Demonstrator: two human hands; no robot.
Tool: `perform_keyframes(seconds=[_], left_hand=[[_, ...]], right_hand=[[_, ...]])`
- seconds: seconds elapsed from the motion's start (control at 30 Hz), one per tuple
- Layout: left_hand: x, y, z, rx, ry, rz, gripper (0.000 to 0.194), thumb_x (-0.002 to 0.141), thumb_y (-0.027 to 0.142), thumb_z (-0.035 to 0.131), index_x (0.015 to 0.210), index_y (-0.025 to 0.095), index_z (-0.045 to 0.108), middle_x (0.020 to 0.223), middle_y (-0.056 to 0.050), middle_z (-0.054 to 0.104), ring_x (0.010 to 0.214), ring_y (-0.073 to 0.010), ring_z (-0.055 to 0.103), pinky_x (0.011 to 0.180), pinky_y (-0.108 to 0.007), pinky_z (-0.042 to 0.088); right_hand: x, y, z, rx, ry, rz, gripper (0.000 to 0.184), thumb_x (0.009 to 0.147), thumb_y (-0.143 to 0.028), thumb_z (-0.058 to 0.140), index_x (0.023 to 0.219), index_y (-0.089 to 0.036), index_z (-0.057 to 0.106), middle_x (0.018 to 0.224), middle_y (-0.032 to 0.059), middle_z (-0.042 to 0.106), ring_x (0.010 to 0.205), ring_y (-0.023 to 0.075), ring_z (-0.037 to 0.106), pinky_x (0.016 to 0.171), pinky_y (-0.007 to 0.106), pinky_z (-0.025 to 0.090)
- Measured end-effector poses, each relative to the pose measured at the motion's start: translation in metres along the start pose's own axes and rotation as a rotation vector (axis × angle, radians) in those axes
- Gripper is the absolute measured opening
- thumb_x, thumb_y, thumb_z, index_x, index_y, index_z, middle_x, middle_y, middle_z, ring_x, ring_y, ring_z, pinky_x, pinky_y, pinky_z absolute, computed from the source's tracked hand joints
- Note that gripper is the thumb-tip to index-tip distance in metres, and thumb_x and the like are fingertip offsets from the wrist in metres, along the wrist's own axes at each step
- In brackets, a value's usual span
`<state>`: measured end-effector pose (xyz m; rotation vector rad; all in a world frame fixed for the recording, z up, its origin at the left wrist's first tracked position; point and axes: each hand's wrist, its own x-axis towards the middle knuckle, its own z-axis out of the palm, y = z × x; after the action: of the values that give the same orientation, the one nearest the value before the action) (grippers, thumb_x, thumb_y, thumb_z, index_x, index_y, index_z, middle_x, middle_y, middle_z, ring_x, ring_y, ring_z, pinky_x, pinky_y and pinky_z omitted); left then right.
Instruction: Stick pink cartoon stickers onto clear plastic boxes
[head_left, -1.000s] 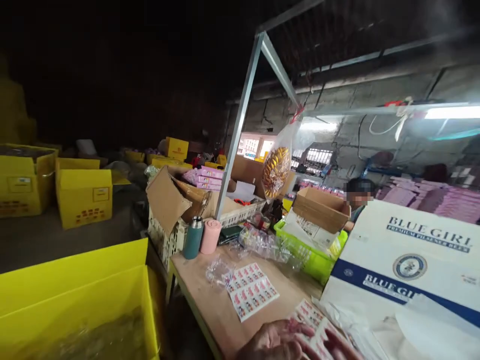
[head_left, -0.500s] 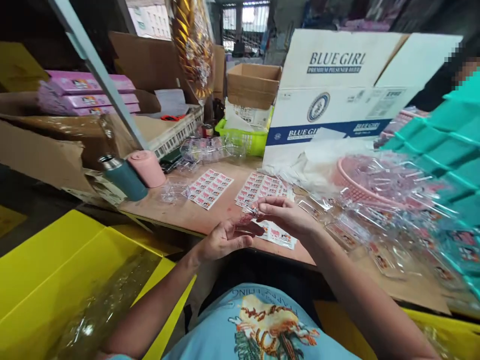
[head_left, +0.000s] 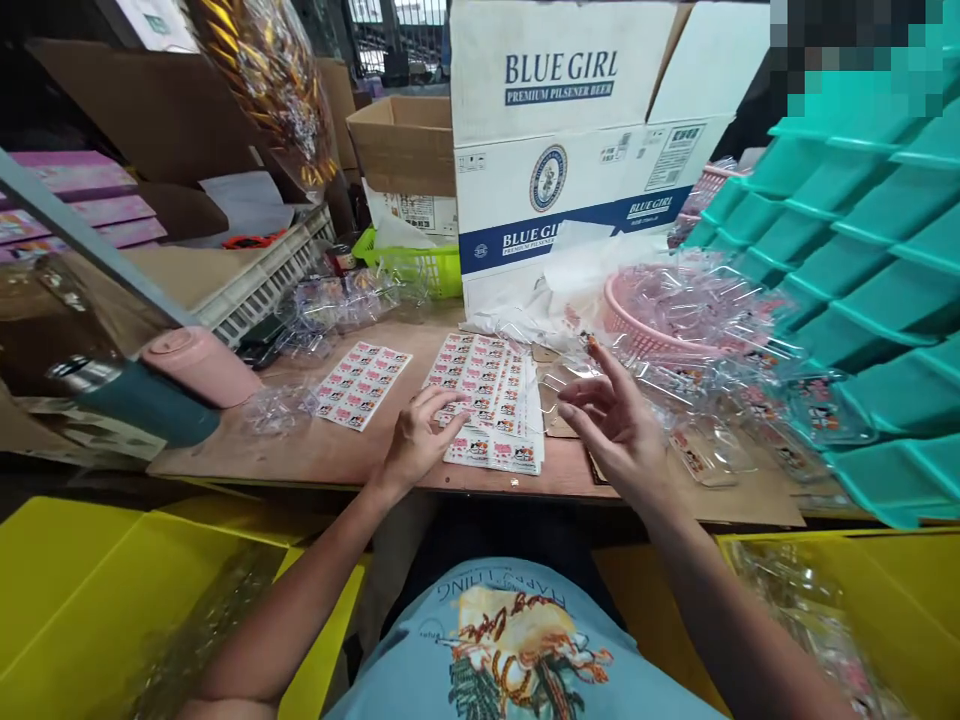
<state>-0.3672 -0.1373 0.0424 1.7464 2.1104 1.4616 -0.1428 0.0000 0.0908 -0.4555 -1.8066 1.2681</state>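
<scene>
Right, left fingers (head_left: 433,403) half-curled over the sticker sheets (head_left: 480,372), their hold unclear; right fingers (head_left: 621,378) part open right of the sheets, apparently a sticker (head_left: 589,342) on the index tip. Brushing the clear cases (head_left: 705,452) farther right could fold it.

- Small piece (head_left: 589,341) at the right hand's (head_left: 626,435) index fingertip: too small to tell.
- Sticker sheets (head_left: 495,385): partly hidden by the left hand (head_left: 417,438).
- Pink basket (head_left: 626,325): inside mostly hidden under clear plastic pieces (head_left: 697,300).
- Teal trays (head_left: 862,265): cut off at right, pixelated above.
- Left yellow box (head_left: 67,590): cut off, contents blurred.
- Gold bagged bundle (head_left: 277,90): top cut off.
</scene>
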Motion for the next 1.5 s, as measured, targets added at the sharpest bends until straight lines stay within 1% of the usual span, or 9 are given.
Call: perform_keyframes(seconds=[0.2, 0.33, 0.43, 0.57, 0.73, 0.9, 1.13, 1.33, 1.5], left_hand=[[0.027, 0.030, 0.067, 0.066, -0.304, 0.318, 0.032, 0.082, 0.016, 0.069, 0.114, 0.019, 0.067, 0.123, -0.012, 0.064, 0.125, -0.0296, 0.054, 0.110, -0.048, 0.041], [0.045, 0.031, 0.079, 0.029, -0.226, 0.218, 0.014, 0.092, 0.016, 0.054, 0.090, 0.020, 0.068, 0.094, -0.007, 0.070, 0.103, -0.0243, 0.065, 0.100, -0.043, 0.048], [0.055, 0.026, 0.073, 0.012, -0.164, 0.121, 0.022, 0.096, 0.032, 0.053, 0.109, 0.018, 0.065, 0.106, -0.010, 0.071, 0.104, -0.0243, 0.065, 0.094, -0.040, 0.050], [0.058, 0.023, 0.089, 0.193, -0.256, 0.077, 0.079, 0.081, 0.051, 0.071, 0.143, 0.011, 0.044, 0.133, -0.023, 0.059, 0.125, -0.0379, 0.054, 0.104, -0.053, 0.043], [0.032, 0.026, 0.115, 0.096, -0.258, 0.190, 0.082, 0.089, 0.035, 0.063, 0.156, 0.019, 0.018, 0.145, -0.019, 0.049, 0.132, -0.0321, 0.048, 0.112, -0.053, 0.038], [-0.001, 0.024, 0.114, -0.125, -0.135, 0.164, 0.073, 0.090, 0.017, 0.056, 0.155, 0.027, 0.024, 0.149, -0.013, 0.044, 0.138, -0.0266, 0.043, 0.116, -0.050, 0.037], [-0.001, 0.019, 0.110, -0.761, -0.128, -0.370, 0.066, 0.082, 0.007, 0.051, 0.145, 0.020, 0.040, 0.137, -0.015, 0.056, 0.132, -0.0255, 0.053, 0.110, -0.048, 0.046], [-0.008, 0.054, 0.092, -0.846, -0.092, -0.328, 0.064, 0.084, 0.006, 0.049, 0.145, 0.023, 0.040, 0.143, -0.012, 0.055, 0.136, -0.0229, 0.050, 0.118, -0.047, 0.037], [-0.011, 0.064, 0.088, -0.837, -0.092, -0.281, 0.061, 0.085, 0.008, 0.050, 0.143, 0.025, 0.043, 0.142, -0.010, 0.057, 0.136, -0.0218, 0.051, 0.119, -0.043, 0.034]], right_hand=[[-0.006, 0.001, -0.009, 0.076, 0.115, 0.049, 0.077, 0.088, -0.029, 0.068, 0.155, -0.031, 0.028, 0.092, 0.0021, 0.065, 0.079, 0.0172, 0.061, 0.078, 0.036, 0.055], [-0.010, 0.003, -0.022, 0.039, 0.156, 0.034, 0.076, 0.088, -0.029, 0.068, 0.154, -0.030, 0.030, 0.090, 0.0022, 0.065, 0.081, 0.0178, 0.062, 0.078, 0.035, 0.055], [-0.011, 0.016, -0.028, -0.048, 0.206, 0.030, 0.073, 0.089, -0.030, 0.067, 0.153, -0.029, 0.033, 0.089, 0.0023, 0.064, 0.083, 0.0185, 0.063, 0.077, 0.034, 0.055], [-0.006, 0.038, -0.017, -0.296, 0.182, 0.009, 0.076, 0.091, -0.032, 0.063, 0.157, -0.025, 0.025, 0.094, 0.0065, 0.068, 0.084, 0.0219, 0.066, 0.080, 0.040, 0.057], [-0.003, 0.051, 0.002, -0.614, 0.109, 0.022, 0.084, 0.092, -0.035, 0.059, 0.160, -0.017, 0.012, 0.100, 0.0145, 0.072, 0.087, 0.0301, 0.071, 0.082, 0.049, 0.057], [-0.008, 0.060, -0.001, -0.601, 0.072, -0.014, 0.092, 0.091, -0.035, 0.061, 0.161, -0.019, 0.003, 0.116, 0.0170, 0.069, 0.100, 0.0303, 0.070, 0.088, 0.047, 0.057], [-0.006, 0.084, 0.007, -0.526, -0.044, -0.180, 0.095, 0.086, -0.022, 0.065, 0.160, -0.027, 0.007, 0.149, 0.0161, 0.048, 0.129, 0.0308, 0.054, 0.106, 0.051, 0.046], [-0.007, 0.087, 0.005, -0.003, 0.088, 0.032, 0.096, 0.086, -0.029, 0.069, 0.159, -0.028, 0.005, 0.132, 0.0133, 0.062, 0.128, 0.0243, 0.056, 0.111, 0.050, 0.041], [-0.007, 0.081, 0.012, 0.044, 0.129, 0.069, 0.107, 0.076, -0.031, 0.080, 0.158, -0.033, 0.011, 0.135, 0.0107, 0.058, 0.126, 0.0242, 0.056, 0.110, 0.048, 0.043]])
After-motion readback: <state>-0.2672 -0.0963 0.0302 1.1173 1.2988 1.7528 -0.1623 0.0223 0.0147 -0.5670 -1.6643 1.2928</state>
